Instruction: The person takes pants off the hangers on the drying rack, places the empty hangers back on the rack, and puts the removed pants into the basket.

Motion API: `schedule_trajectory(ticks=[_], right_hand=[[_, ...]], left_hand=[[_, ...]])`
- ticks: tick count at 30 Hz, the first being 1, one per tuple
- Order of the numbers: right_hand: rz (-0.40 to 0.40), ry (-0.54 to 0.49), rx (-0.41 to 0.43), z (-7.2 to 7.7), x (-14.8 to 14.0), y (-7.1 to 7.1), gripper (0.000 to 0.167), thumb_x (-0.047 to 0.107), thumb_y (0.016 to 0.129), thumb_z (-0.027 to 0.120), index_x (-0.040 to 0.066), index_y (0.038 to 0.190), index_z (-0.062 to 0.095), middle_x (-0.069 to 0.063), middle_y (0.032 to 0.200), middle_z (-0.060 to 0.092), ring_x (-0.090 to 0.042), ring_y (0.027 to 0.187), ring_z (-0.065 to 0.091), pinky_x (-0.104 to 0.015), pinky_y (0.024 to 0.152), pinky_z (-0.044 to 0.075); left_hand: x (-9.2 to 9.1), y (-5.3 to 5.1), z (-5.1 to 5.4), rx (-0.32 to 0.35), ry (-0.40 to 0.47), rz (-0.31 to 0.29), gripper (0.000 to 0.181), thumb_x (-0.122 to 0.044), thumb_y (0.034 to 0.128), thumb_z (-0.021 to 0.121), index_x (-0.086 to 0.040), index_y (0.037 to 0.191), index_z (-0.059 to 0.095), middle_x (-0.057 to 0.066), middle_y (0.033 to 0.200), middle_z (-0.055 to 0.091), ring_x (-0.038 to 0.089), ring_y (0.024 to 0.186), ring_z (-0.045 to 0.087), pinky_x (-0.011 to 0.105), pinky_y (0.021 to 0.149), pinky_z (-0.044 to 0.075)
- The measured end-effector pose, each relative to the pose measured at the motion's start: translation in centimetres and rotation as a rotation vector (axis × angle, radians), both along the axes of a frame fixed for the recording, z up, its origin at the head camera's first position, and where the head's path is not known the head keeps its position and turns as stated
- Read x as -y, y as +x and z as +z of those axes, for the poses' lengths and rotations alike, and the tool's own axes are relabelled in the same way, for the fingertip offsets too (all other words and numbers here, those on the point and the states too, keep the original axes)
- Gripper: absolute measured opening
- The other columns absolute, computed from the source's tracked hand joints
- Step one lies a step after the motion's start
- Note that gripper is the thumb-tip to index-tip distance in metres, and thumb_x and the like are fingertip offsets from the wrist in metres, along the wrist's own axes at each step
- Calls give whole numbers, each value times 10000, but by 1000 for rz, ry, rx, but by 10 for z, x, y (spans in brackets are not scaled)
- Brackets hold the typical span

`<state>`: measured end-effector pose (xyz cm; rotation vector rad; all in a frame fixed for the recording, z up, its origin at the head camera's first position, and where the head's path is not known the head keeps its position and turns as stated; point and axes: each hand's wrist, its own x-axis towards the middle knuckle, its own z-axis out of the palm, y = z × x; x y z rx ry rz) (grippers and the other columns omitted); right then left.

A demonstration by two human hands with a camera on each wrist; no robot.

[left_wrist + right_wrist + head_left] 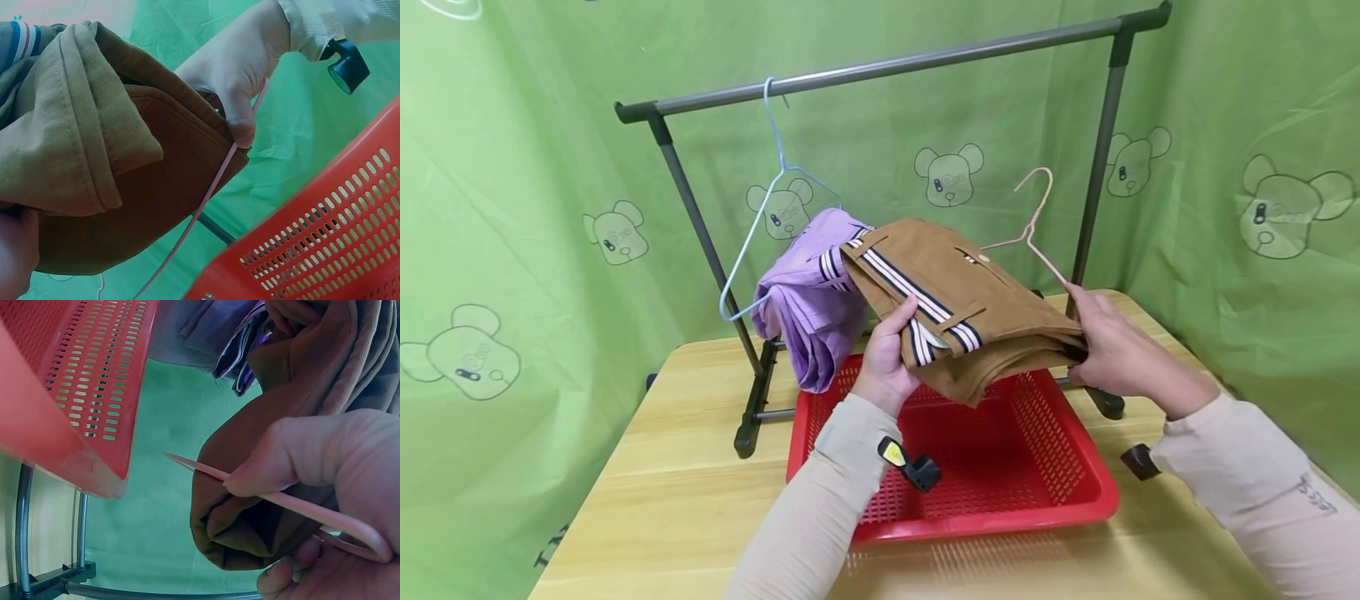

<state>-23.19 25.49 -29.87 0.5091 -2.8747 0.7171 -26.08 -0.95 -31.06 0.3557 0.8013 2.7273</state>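
Observation:
Brown trousers (977, 292), folded and with a striped waistband, are held up above the red basket. My left hand (887, 358) grips them at the waistband, thumb on top. At their other end, my right hand (1112, 346) pinches the wire of a pink hanger (1031, 229) between thumb and fingers. In the right wrist view the hanger's rounded corner (365, 537) lies in that palm, and its wire crosses the rolled brown cloth (244, 531). Left of the brown pair, purple trousers (808, 292) hang folded over a blue hanger (752, 237) hooked on the rail.
A grey clothes rack (940, 61) stands on the wooden table (647, 483), its feet beside and behind the basket. The perforated red basket (1101, 500) sits below my hands. Green patterned curtains (865, 158) surround the table at the back and sides.

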Motion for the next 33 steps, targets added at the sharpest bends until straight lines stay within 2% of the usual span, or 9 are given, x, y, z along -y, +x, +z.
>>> schedule_trajectory(ticks=[6, 16, 22, 27, 30, 33], right_hand=[[-6, 4, -3, -3, -2, 2, 1200, -44, 617, 799, -65, 1502, -11, -438, 1353, 250, -561, 1135, 392, -648, 819, 442], [-8, 30, -14, -5, -9, 2, 1209, -30, 599, 806, -82, 1495, -3, -434, 1316, 282, -535, 1093, 422, -619, 783, 460], [-17, 24, -40, -5, -9, 2, 1156, -44, 596, 776, -91, 1493, 48, -304, 1108, 417, -415, 965, 465, -536, 742, 456], [-11, 14, -39, -5, -12, 1, 1098, -77, 607, 738, -105, 1485, 79, -267, 1039, 433, -379, 900, 474, -470, 673, 465], [-6, -3, -92, -6, -13, 1, 993, -117, 627, 645, -134, 1466, 114, -227, 979, 431, -336, 831, 457, -424, 636, 434], [6, -19, -197, -7, -15, 0, 879, -122, 658, 576, -167, 1437, 170, -165, 909, 428, -285, 784, 423, -417, 650, 396]], left_hand=[[2, 2, 0, -25, 9, 8, 194, -115, 1008, 415, -75, 985, 604, 23, 901, 690, 124, 805, 678, 239, 760, 544], [6, 3, 3, 7, 28, -28, 229, -148, 1009, 424, -68, 955, 632, 22, 887, 699, 132, 797, 685, 247, 755, 549], [8, 3, 4, 13, 49, -28, 189, -148, 1000, 444, -59, 980, 609, 27, 902, 696, 135, 802, 684, 249, 756, 549], [9, 2, 4, -1, 48, -43, 216, -159, 1004, 435, -64, 969, 625, 23, 896, 697, 130, 802, 681, 242, 760, 544], [9, 2, 4, -18, 40, -43, 240, -166, 1007, 420, -68, 957, 633, 22, 883, 698, 127, 795, 681, 238, 754, 544], [9, 1, 2, -25, 29, -41, 247, -165, 1003, 412, -70, 953, 635, 24, 875, 700, 126, 792, 683, 236, 751, 545]])
